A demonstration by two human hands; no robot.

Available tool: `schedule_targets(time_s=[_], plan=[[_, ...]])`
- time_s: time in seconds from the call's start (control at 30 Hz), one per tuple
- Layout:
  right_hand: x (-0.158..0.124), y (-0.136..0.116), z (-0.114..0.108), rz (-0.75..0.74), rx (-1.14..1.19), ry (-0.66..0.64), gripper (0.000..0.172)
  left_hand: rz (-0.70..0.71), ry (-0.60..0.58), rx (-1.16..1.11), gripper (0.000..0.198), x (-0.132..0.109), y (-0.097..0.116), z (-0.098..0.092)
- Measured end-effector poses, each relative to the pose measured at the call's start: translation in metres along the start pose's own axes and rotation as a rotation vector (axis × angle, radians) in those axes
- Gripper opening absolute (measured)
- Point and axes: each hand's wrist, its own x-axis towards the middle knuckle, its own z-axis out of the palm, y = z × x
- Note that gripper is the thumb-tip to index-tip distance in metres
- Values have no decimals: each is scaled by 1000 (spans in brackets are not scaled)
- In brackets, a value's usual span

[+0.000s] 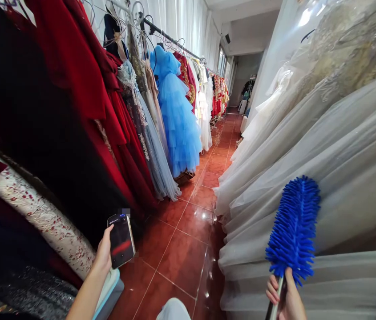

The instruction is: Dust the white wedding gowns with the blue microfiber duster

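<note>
Low at the left, left hand [103,255] wrapped around a black smartphone with a dark screen [121,240], thumb along its edge, just beside a cream fabric roll speckled with red [46,220]. Low at the right, right hand [286,298] clamped on the metal handle of a blue chenille duster with a fluffy head [293,229], raised against pale white tulle gowns [334,164]. Between them, glossy red-brown tiled floor [188,242]. Beyond, along the left rail, a tiered sky-blue tulle dress [177,120].

No legible text, even on phone [121,240]
</note>
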Motion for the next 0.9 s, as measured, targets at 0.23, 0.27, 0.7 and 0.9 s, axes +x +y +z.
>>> schedule_targets(time_s=[0.23, 0.27, 0.7, 0.9], plan=[[-12, -11, 24, 33, 20, 83, 59, 25, -92, -132, 36, 5, 17, 18], [-14, -15, 27, 21, 8, 82, 59, 24, -78, -143, 33, 3, 18, 21], [20, -93, 16, -59, -67, 60, 60, -69, -258, -371, 36, -30, -1, 107], [49, -94, 24, -53, -127, 62, 61, -187, -250, -388, 49, -8, -20, 115]])
